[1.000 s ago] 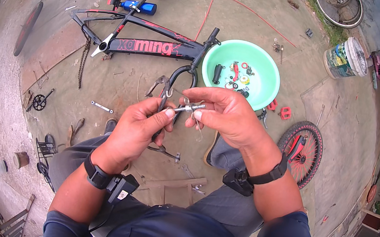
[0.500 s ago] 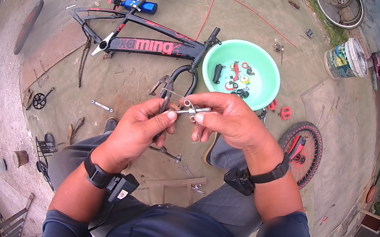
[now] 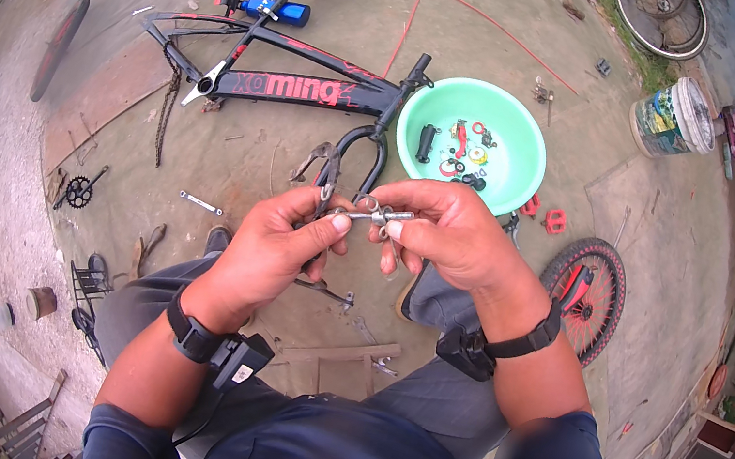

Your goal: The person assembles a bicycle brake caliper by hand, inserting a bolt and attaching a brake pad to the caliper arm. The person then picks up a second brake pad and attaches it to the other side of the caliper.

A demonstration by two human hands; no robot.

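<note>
My two hands meet in front of me, just below the front fork of the bicycle frame (image 3: 299, 88). My left hand (image 3: 272, 242) is closed, thumb against fingers, on a curved dark metal brake arm (image 3: 324, 166) that sticks up past the fingertips. A silvery bolt (image 3: 397, 217) runs sideways between the hands. Thumb and fingers of my right hand (image 3: 453, 245) pinch it near its right end. A thin wire spring (image 3: 371, 202) with coils sits around the bolt. Fingers hide part of how these pieces join.
A mint-green basin (image 3: 522, 163) with several small parts stands beyond my right hand. A red-spoked wheel (image 3: 584, 312) lies at right, near red pedals (image 3: 555, 221). A wrench (image 3: 200, 202) and a crankset (image 3: 80, 192) lie left. A paint bucket (image 3: 674, 121) stands far right.
The wire spring has turned; its long straight end no longer stands out above and below the bolt as plainly. Both hands keep nearly the same grip. The whole view has shifted slightly.
</note>
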